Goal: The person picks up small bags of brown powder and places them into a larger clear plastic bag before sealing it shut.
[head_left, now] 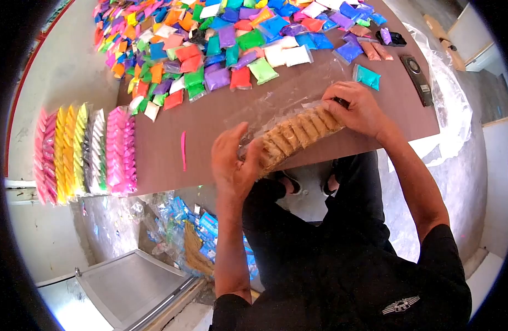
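Observation:
Over the front edge of the table, a clear plastic bag with a row of light-brown packets (300,132) stretches between my two hands. My left hand (234,160) is closed round the bag's left end, fingers and thumb curled over it. At the other end, my right hand (357,107) pinches the bag near its upper corner. A small dark object (341,102) shows at the right fingers; I cannot tell what it is. Loose clear film spreads from the bag's far side. Just beyond my right hand lies a teal packet (367,77).
A large heap of small colored packets (226,49) covers the table's far side. Bagged rows of packets (85,151) stand at the left edge. A pink strip (183,150) lies on the brown table (160,160). A dark rectangular device (416,77) sits at the right edge. Blue wrappers (208,225) litter the floor.

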The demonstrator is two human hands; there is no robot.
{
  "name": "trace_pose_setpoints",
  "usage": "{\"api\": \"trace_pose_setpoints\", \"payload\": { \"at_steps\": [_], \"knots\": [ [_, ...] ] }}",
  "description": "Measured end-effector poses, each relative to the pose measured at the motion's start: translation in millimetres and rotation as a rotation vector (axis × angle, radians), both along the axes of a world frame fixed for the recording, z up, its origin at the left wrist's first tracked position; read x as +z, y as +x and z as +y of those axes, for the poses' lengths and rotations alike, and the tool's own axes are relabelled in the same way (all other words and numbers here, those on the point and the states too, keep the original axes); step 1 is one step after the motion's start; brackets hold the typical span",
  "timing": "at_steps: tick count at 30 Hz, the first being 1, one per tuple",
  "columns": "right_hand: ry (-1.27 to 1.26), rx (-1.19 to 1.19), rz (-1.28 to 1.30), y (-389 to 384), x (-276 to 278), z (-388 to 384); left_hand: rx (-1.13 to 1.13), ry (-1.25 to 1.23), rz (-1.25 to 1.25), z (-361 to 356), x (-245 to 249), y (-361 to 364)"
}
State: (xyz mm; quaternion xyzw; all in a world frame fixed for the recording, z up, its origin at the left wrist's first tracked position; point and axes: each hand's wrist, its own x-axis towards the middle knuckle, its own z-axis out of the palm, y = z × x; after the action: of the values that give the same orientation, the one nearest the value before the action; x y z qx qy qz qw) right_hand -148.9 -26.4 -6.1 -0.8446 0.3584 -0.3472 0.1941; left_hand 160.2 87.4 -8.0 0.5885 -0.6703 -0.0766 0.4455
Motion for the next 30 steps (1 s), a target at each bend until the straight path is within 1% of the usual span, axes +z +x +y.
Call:
{"api": "trace_pose_setpoints", "payload": {
  "at_steps": [1, 2, 3, 4, 6, 8, 10, 12, 13, 15, 16, 17, 18, 20, 21, 22, 23, 24, 28, 30],
  "knots": [
    [0.044, -0.019, 0.004, 1, 1, 1, -0.001, 0.008, 0.006, -2, 0, -5],
    [0.087, -0.037, 0.008, 1, 1, 2, -0.044, 0.032, -0.040, -4, -1, -10],
    [0.091, -0.038, 0.014, 1, 1, 2, -0.086, 0.053, -0.086, -6, -2, -12],
    [0.077, -0.037, 0.021, 1, 0, 1, -0.086, 0.053, -0.079, -8, -5, -11],
    [0.069, -0.037, 0.036, 2, -1, 1, -0.156, 0.119, 0.010, -13, -12, -10],
    [0.062, -0.053, 0.027, 3, 0, 3, -0.179, 0.125, 0.038, -15, -15, -8],
    [0.050, -0.048, 0.048, 4, 4, 4, -0.197, 0.116, 0.063, -19, -14, -6],
    [0.045, -0.058, 0.062, 3, 5, 5, -0.216, 0.191, 0.111, -19, -10, -5],
    [0.053, -0.063, 0.110, 1, 6, 4, -0.224, 0.192, 0.118, -20, -6, -7],
    [0.058, -0.070, 0.172, 1, 11, 6, -0.123, 0.110, 0.050, -22, 6, -14],
    [0.037, -0.061, 0.127, 5, 15, 8, -0.124, 0.107, 0.062, -24, 12, -15],
    [0.017, -0.051, 0.079, 11, 20, 11, -0.171, 0.081, -0.017, -28, 17, -16],
    [0.018, -0.052, 0.086, 17, 24, 14, -0.219, 0.055, -0.100, -32, 18, -16],
    [-0.059, 0.007, 0.103, 32, 31, 16, -0.262, 0.099, -0.098, -37, 12, -18],
    [-0.057, 0.006, 0.106, 38, 29, 16, -0.302, 0.142, -0.101, -39, 9, -19],
    [-0.052, 0.064, 0.103, 43, 27, 16, -0.304, 0.144, -0.097, -41, 6, -19],
    [-0.047, 0.121, 0.100, 46, 23, 15, -0.330, 0.215, -0.015, -43, 4, -18],
    [-0.042, 0.119, 0.104, 47, 19, 16, -0.355, 0.287, 0.069, -44, 2, -19],
    [0.049, 0.176, 0.147, 49, 7, 11, -0.310, 0.257, 0.015, -42, 4, -20],
    [0.073, 0.185, 0.143, 50, 9, 9, -0.309, 0.301, 0.022, -44, 5, -19]
  ]
}}
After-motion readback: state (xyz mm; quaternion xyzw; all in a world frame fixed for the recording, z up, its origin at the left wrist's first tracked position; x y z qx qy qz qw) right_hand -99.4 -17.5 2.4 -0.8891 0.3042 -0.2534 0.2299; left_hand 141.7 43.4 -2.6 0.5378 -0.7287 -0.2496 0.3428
